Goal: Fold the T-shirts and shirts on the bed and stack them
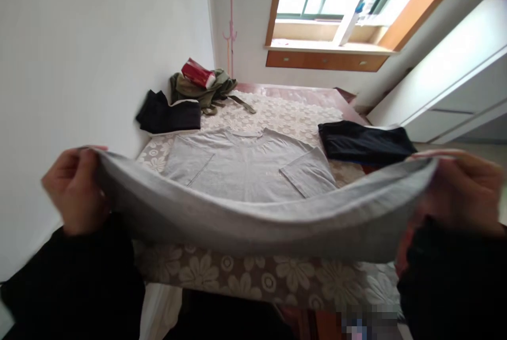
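Observation:
A grey short-sleeved T-shirt (245,166) lies spread on a table, its neckline toward the window and both sleeves out to the sides. Its near end is lifted off the surface and sags in a curve between my hands. My left hand (79,184) is closed on the left corner of the hem, thumb on top. At the right corner my right hand (463,187) grips the same hem, slightly blurred. The cloth between them hides the middle of the shirt.
A flower-patterned cloth (237,279) covers the table. At the back left are folded black clothing (174,115), an olive bag (190,89) and a red packet (197,73). Folded dark clothing (364,142) lies at right. A wall (99,55) borders the left side.

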`<action>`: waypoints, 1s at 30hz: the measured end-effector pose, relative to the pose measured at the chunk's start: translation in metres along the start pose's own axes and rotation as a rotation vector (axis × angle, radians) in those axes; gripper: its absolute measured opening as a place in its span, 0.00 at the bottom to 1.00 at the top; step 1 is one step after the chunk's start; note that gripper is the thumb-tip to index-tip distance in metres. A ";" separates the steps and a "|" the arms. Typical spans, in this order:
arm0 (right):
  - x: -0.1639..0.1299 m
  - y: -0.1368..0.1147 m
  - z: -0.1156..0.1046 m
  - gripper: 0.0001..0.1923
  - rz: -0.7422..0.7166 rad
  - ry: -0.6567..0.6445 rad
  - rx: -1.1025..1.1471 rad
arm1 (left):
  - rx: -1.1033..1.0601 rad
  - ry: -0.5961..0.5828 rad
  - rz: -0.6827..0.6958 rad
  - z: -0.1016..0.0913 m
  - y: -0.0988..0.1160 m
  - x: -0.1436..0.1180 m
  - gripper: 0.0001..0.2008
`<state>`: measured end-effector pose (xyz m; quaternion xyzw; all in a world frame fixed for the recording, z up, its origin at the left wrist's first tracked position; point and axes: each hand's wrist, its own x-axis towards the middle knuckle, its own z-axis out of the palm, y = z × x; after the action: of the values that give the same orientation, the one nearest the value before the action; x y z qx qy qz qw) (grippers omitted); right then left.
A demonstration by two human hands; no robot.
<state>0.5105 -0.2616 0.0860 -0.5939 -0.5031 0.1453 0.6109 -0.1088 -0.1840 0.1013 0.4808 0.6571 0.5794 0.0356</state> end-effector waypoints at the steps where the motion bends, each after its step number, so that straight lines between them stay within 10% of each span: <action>1: 0.025 0.002 0.018 0.22 0.024 -0.007 0.038 | 0.011 -0.013 0.011 0.017 -0.001 0.017 0.19; 9: 0.158 0.081 0.128 0.05 0.051 -0.310 -0.495 | 0.216 -0.344 -0.047 0.180 -0.046 0.105 0.10; 15: 0.162 0.122 0.161 0.06 0.034 -0.325 -0.745 | 0.343 -0.487 -0.043 0.222 -0.075 0.107 0.14; 20: 0.138 0.123 0.147 0.20 -0.054 -0.298 -0.822 | 0.428 -0.594 0.011 0.200 -0.068 0.101 0.31; 25: 0.073 0.104 0.094 0.20 -0.119 -0.478 -0.769 | 0.534 -0.764 0.080 0.119 -0.060 0.051 0.28; 30: -0.008 0.084 0.037 0.27 0.175 -0.647 -0.908 | 0.854 -0.869 0.014 0.039 -0.069 -0.005 0.33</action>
<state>0.5133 -0.2256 0.0019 -0.7618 -0.6257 0.1391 0.0943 -0.1232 -0.1500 0.0315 0.6494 0.7535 0.0155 0.1008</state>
